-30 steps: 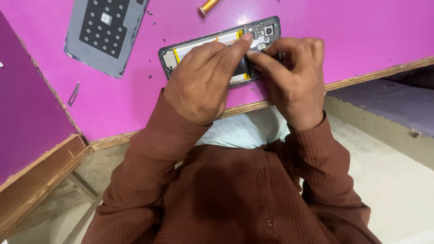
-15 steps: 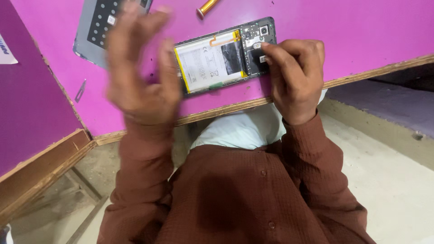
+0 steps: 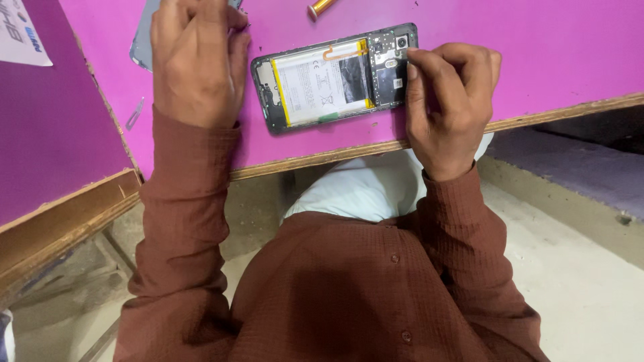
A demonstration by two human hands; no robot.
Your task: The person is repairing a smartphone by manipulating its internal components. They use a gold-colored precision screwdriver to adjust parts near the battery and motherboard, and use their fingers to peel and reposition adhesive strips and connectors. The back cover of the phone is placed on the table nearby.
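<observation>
We see the opened phone (image 3: 335, 77) lying flat on the pink table (image 3: 537, 40), at 12 o'clock from the body. Our right hand (image 3: 446, 100) pinches its 3 o'clock end with narrow fingers. Our left hand (image 3: 194, 60) rests at 9 o'clock on a grey cover (image 3: 142, 40), fingers curled; we cannot tell if it grips

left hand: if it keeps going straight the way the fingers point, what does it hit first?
Left hand points up the table, away from the body. First in line is the grey back cover, already partly under the fingers; contact itself is unclear. The opened phone lies off to the side, out of that line.
</observation>
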